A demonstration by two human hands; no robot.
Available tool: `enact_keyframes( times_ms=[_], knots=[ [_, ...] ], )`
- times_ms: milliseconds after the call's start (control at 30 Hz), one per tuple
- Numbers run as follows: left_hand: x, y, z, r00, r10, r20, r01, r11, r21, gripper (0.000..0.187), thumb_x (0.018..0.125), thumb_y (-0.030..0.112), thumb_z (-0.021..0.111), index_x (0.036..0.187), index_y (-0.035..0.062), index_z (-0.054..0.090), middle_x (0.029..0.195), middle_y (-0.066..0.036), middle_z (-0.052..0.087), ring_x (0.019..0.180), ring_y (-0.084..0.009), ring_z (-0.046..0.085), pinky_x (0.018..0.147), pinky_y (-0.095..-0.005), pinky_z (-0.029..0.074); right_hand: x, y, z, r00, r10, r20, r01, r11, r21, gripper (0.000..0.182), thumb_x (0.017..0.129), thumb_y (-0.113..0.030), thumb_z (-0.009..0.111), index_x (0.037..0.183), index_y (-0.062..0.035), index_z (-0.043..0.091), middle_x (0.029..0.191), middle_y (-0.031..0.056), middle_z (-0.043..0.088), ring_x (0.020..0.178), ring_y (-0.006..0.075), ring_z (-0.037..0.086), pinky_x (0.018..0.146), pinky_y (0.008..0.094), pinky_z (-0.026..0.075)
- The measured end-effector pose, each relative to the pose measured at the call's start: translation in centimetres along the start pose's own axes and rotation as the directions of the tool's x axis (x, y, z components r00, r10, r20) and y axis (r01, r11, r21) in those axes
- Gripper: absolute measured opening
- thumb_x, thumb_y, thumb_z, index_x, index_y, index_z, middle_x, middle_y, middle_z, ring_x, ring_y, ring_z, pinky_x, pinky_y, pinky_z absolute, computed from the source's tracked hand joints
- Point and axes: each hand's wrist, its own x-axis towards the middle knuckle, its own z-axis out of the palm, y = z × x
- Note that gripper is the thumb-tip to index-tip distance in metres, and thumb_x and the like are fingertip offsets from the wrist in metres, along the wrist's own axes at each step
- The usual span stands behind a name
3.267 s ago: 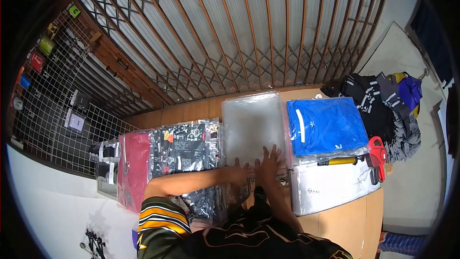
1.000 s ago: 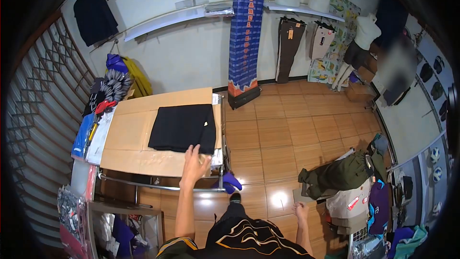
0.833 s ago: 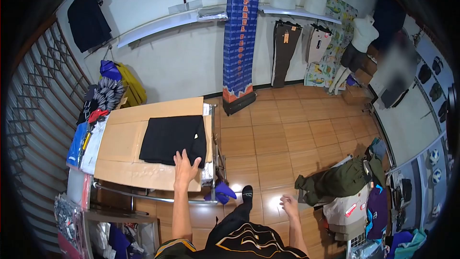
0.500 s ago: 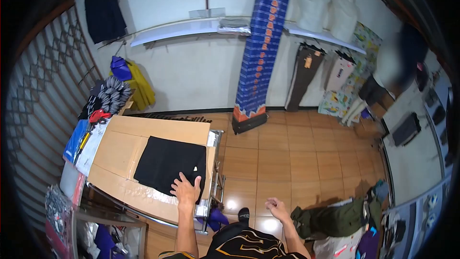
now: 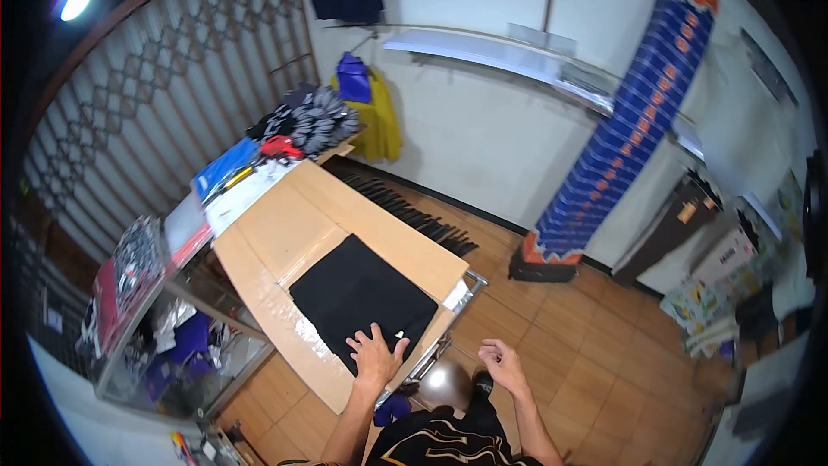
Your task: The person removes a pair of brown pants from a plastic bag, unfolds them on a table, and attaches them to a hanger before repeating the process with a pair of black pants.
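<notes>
A black folded piece of clothing [image 5: 345,280] lies flat on the cardboard-topped table, a small white tag [image 5: 398,335] near its right edge. My left hand [image 5: 376,357] rests on the garment's near edge with its fingers spread, gripping nothing. Off the table's right end, above the floor, my right hand [image 5: 504,366] hangs in the air. Its fingers are loosely bent and slightly apart, and I see nothing in them.
Red-handled scissors [image 5: 280,147], a yellow cutter [image 5: 239,177] and a pile of grey-black gloves [image 5: 315,116] occupy the table's far end. A glass display case [image 5: 185,336] stands left. A blue lettered column [image 5: 617,138] leans in view at right.
My view has swung left, so the table and column appear farther right and tilted. My left hand stays on the black garment; my right hand is still in the air beside the table.
</notes>
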Motion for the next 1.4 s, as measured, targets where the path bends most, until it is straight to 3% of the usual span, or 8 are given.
enact_keyframes(
  times_ms=[600,767,867,1000,1133,1200,1267,1400],
  knots=[
    [4.6,6.8,2.7,0.779,-0.517,-0.354,0.487,0.855,-0.176,0.076,0.090,0.058,0.069,0.131,-0.0025,0.048,0.130,-0.034,0.040,0.136,-0.0639,0.028,0.093,-0.0835,0.036,23.5,-10.0,0.3,0.750,-0.357,0.557,0.423,0.906,0.012,0.028,0.095,-0.008,0.068,0.121,0.0032,0.065,0.104,0.0150,0.075,0.093,0.0184,0.073,0.076,0.0295,0.059],
    [5.3,6.6,3.7,0.742,-0.543,-0.393,0.525,0.835,-0.163,0.083,0.087,0.063,0.069,0.133,-0.0027,0.049,0.134,-0.035,0.040,0.139,-0.0626,0.027,0.095,-0.0838,0.031,26.5,-14.0,7.4,0.579,-0.452,0.678,0.568,0.821,0.063,0.030,0.093,-0.011,0.067,0.119,0.0046,0.065,0.104,0.0227,0.073,0.098,0.0312,0.074,0.084,0.0367,0.059],
    [5.2,6.6,3.6,0.738,-0.546,-0.397,0.526,0.834,-0.170,0.082,0.087,0.063,0.070,0.132,-0.0027,0.049,0.134,-0.034,0.041,0.139,-0.0617,0.027,0.095,-0.0834,0.031,27.9,-14.3,13.2,0.463,-0.577,0.673,0.705,0.700,0.115,0.028,0.091,-0.010,0.068,0.116,0.0038,0.067,0.101,0.0206,0.074,0.094,0.0293,0.073,0.085,0.0362,0.057],
    [4.8,6.4,3.7,0.744,-0.523,-0.415,0.515,0.845,-0.142,0.081,0.087,0.059,0.071,0.129,-0.0056,0.047,0.134,-0.038,0.039,0.136,-0.0584,0.033,0.094,-0.0788,0.038,28.1,-15.7,18.5,0.319,-0.622,0.715,0.869,0.493,0.041,0.034,0.089,-0.012,0.070,0.121,-0.0008,0.066,0.121,0.0198,0.069,0.118,0.0361,0.062,0.104,0.0415,0.048],
    [2.9,8.0,1.8,0.770,-0.597,-0.224,0.527,0.793,-0.305,0.097,0.087,0.067,0.066,0.146,-0.0035,0.037,0.144,-0.048,0.032,0.140,-0.0637,0.027,0.109,-0.0780,0.019,28.6,-15.4,21.8,0.245,-0.595,0.766,0.963,0.240,-0.121,0.037,0.093,-0.023,0.066,0.128,-0.0121,0.067,0.139,0.0138,0.062,0.133,0.0349,0.051,0.108,0.0573,0.041],
    [2.6,8.0,1.6,0.780,-0.610,-0.136,0.555,0.777,-0.298,0.104,0.088,0.070,0.062,0.155,-0.0027,0.027,0.147,-0.052,0.025,0.141,-0.0663,0.023,0.111,-0.0771,0.017,29.0,-15.2,22.5,0.283,-0.557,0.781,0.954,0.247,-0.170,0.039,0.094,-0.028,0.064,0.131,-0.0162,0.067,0.144,0.0111,0.059,0.137,0.0327,0.048,0.109,0.0632,0.035],
    [3.5,5.8,4.5,0.771,-0.581,-0.262,0.526,0.812,-0.253,0.102,0.089,0.070,0.059,0.155,-0.0026,0.029,0.145,-0.055,0.024,0.139,-0.0699,0.022,0.109,-0.0795,0.013,29.3,-14.6,22.8,0.316,-0.543,0.778,0.945,0.248,-0.212,0.040,0.095,-0.032,0.063,0.132,-0.0184,0.067,0.146,0.0092,0.058,0.138,0.0314,0.047,0.110,0.0672,0.031],
    [5.1,4.0,1.9,0.750,-0.613,-0.248,0.540,0.785,-0.304,0.100,0.092,0.069,0.055,0.155,-0.0037,0.028,0.146,-0.054,0.025,0.139,-0.0694,0.024,0.111,-0.0784,0.012,29.1,-13.9,22.8,0.398,-0.549,0.735,0.917,0.254,-0.307,0.042,0.096,-0.037,0.061,0.134,-0.0186,0.066,0.145,0.0094,0.059,0.137,0.0323,0.047,0.112,0.0705,0.024]
  ],
)
